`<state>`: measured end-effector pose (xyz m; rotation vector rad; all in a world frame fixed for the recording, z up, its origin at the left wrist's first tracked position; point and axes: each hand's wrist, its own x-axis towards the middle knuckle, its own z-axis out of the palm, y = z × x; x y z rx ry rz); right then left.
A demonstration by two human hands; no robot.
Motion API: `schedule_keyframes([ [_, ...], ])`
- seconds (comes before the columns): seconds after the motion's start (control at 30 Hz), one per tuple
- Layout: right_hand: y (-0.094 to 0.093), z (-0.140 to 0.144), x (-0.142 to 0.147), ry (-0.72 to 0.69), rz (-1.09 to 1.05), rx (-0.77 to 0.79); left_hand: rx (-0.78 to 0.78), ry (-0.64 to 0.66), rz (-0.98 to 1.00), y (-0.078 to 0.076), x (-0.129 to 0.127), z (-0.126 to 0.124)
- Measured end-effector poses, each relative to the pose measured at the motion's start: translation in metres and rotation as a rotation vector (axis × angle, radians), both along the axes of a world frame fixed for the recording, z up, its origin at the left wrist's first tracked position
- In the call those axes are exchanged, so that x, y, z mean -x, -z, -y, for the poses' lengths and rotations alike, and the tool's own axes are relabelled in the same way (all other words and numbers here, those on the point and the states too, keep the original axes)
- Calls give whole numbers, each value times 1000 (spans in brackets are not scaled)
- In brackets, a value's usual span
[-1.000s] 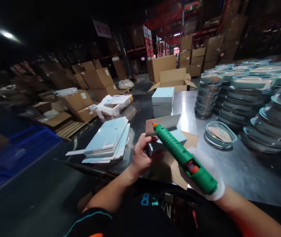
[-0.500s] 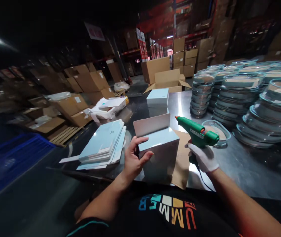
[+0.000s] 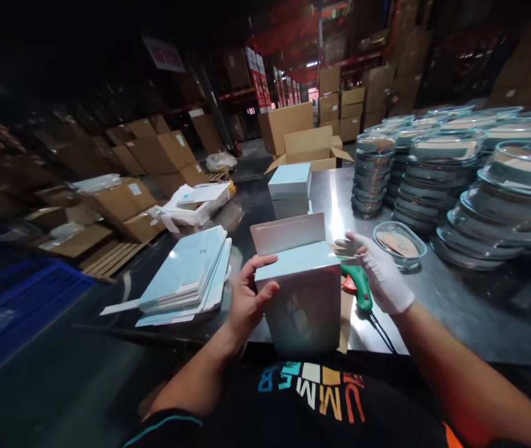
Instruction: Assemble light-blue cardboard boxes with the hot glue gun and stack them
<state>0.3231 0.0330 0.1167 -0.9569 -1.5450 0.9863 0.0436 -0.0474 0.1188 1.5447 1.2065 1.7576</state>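
My left hand (image 3: 248,300) grips the left side of a light blue cardboard box (image 3: 303,298) that stands upright at the near edge of the steel table (image 3: 456,311). One flap (image 3: 288,231) of the box sticks up at the back. My right hand (image 3: 377,274), in a white glove, hovers open just right of the box, fingers spread toward its top edge. A green glue gun (image 3: 357,287) lies on the table under that hand, its cord trailing toward me. Brown cardboard (image 3: 346,320) lies beneath the box.
A stack of flat light blue box blanks (image 3: 191,274) lies to the left. Two finished blue boxes (image 3: 290,190) are stacked behind. Stacks of glass lids (image 3: 456,180) fill the right side, and one glass dish (image 3: 398,244) sits alone. Brown cartons (image 3: 309,149) stand beyond.
My right hand set the glue gun down on the table and let go, then opened toward the box. My left hand turned the box and pulled it closer to me.
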Motion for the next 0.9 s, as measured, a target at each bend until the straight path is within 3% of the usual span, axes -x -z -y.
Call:
schedule_keyframes([
  [0.07, -15, 15, 23, -178, -126, 66, -20, 5, -95, 0, -3, 1],
  [0.13, -22, 23, 37, -240, -126, 70, -37, 6, -150, 3, -5, 2],
  [0.3, -4, 16, 26, -329, -33, -119, -226, -61, -99, 20, -6, -2],
  [0.43, 9, 15, 10, -340, -12, -253, -429, 91, -137, 20, -3, -11],
  [0.67, 1, 28, 17, -355, -121, -383, -582, 251, -336, 2, 9, -23],
  [0.9, 9, 24, 21, -286, -85, -371, -571, 276, -366, -1, 15, -27],
])
